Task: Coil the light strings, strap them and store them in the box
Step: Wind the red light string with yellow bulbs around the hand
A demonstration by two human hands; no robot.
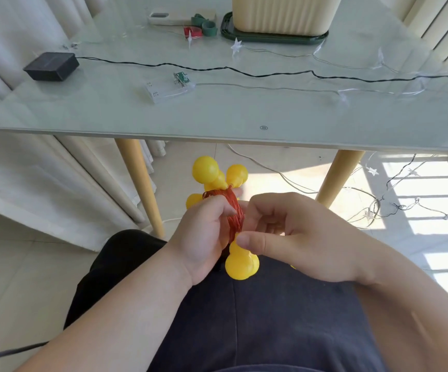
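Observation:
Over my lap I hold a coiled light string (234, 210) of copper-red wire with yellow ball bulbs sticking out above and below. My left hand (204, 234) grips the wire bundle, its fingers curled round it. My right hand (287, 232) pinches the same bundle from the right, thumb pressed near a yellow bulb (241, 265). On the table stands the cream ribbed box (284, 14) on its dark green lid (273, 37). Green straps (208, 27) and a red strap (192, 31) lie left of it.
A glass table (217, 114) carries a black solar box (51, 66) with a black wire (244, 71), a clear battery case (167, 89) with a star light string (343, 96), and a white case (169, 17). More star lights (378, 208) trail over the floor at right. Curtains hang at left.

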